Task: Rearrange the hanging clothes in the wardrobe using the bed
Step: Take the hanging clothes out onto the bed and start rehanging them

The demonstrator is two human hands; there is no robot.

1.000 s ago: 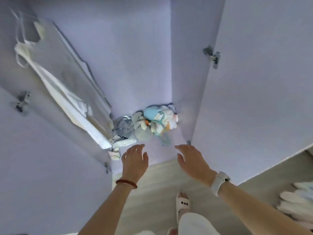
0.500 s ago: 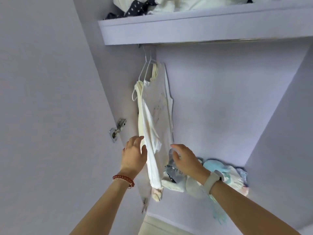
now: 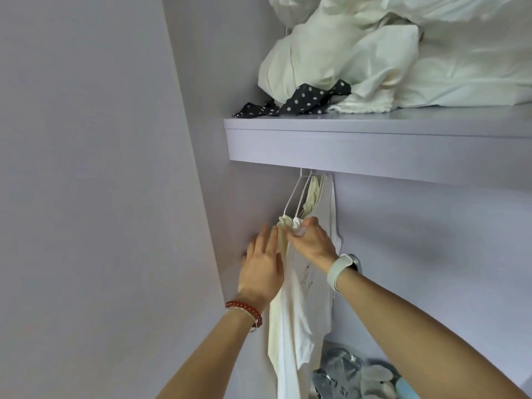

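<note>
Looking up into the wardrobe here, so I'll place everything off the lilac shelf (image 3: 374, 145) that runs across the upper half of the view.

Just under the shelf's left end, a couple of white wire hangers (image 3: 299, 197) hook onto something tucked beneath its front lip. I can't actually see the rail from this angle. The white hanging clothes (image 3: 299, 306) drop straight down from those hangers, close to the side wall, and there look to be at least two garments bunched together, though where one ends and the other starts is hard to say.

My right hand (image 3: 312, 243) is below the shelf, right at the shoulder end of the hangers, fingers curled in and pinching a wad of white fabric and hanger tip. There's a white watch (image 3: 341, 270) on that wrist.

My left hand (image 3: 263, 266) sits just left of the clothes, a bit lower, fingers straight and only slightly fanned, flat alongside the fabric edge. It isn't gripping anything. A red bead bracelet (image 3: 244, 309) is on that wrist.

On top of the shelf there's a big heap of white bedding (image 3: 403, 53) with a black polka-dot cloth (image 3: 299, 103) poking out along the front edge. Far below the shelf, at the wardrobe bottom, sits a pile of soft toys (image 3: 365, 375).
</note>
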